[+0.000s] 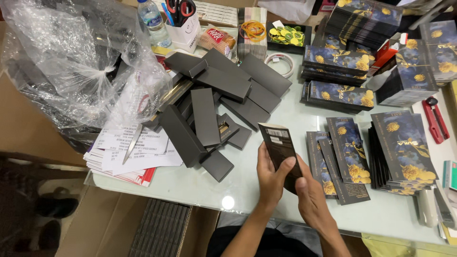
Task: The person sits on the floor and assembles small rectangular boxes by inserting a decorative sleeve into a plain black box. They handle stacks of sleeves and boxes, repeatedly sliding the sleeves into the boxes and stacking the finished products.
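While both hands closed on the one flat dark carton (pixel 280 148), the left hand (pixel 270 177) pinched its lower left edge with the thumb laid across the face, and the right hand (pixel 309 200) grasped the bottom corner from below. The carton stood tilted over the near edge of the glass table (pixel 266 119), lifted clear of it, between the heap of plain grey boxes (pixel 214 95) and the fanned blue-and-gold sleeves (pixel 345 162).

The work looked to be at the forming step: a flat blank taken up, not yet opened into a tube. The next move would probably call for squeezing the two long edges toward each other so the panels spring apart, with care not to crease the face.

The carton was thin card, matt black on the side shown, with a paler printed panel near its top. Further right lay thicker stacks of blue sleeves (pixel 402 152), and a red cutter (pixel 435 119) beside them.
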